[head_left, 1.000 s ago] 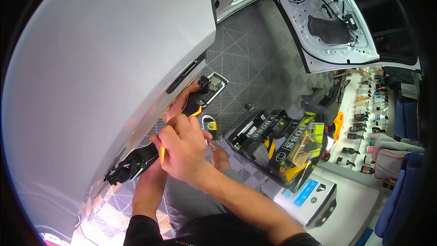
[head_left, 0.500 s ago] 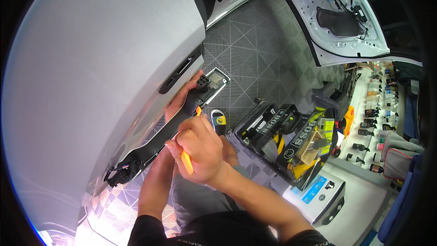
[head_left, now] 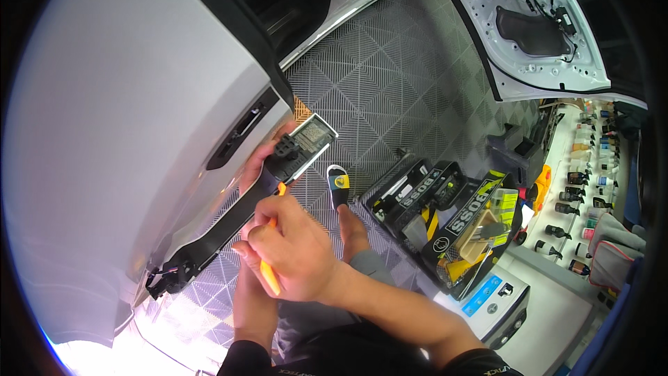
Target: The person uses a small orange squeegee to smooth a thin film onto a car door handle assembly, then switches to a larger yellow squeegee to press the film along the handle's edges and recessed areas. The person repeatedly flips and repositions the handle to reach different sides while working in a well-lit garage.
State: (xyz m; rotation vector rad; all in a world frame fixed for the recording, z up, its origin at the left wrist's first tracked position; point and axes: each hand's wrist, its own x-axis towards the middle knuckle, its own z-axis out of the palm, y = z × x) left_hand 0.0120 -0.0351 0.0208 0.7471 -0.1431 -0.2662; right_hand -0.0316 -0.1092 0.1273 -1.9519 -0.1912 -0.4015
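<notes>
A long black plastic trim strip [head_left: 233, 219] lies slantwise beside the silver car door. Near its upper end sits a black switch block [head_left: 285, 147], next to a pale-edged plate. My left hand [head_left: 259, 159] is closed round the strip from its far side; only some fingers show past the edge. My right hand [head_left: 296, 247] grips an orange pry tool [head_left: 268, 278] in its fist. The tool's tip touches or nearly touches the strip just below the switch block. A dark bundle of parts and wires [head_left: 169, 278] sits at the strip's lower end.
The silver car door [head_left: 125, 139], with a dark handle recess [head_left: 243, 125], fills the left. At right are an open toolbox [head_left: 445, 216], a white case [head_left: 490, 299] and a shelf of bottles [head_left: 574, 181]. Another door, its inner panel bare [head_left: 536, 31], stands at top right.
The door, the strip and both hands appear farther left in the picture, while the toolbox sits slightly farther right. My grips on the strip and the pry tool are unchanged.
</notes>
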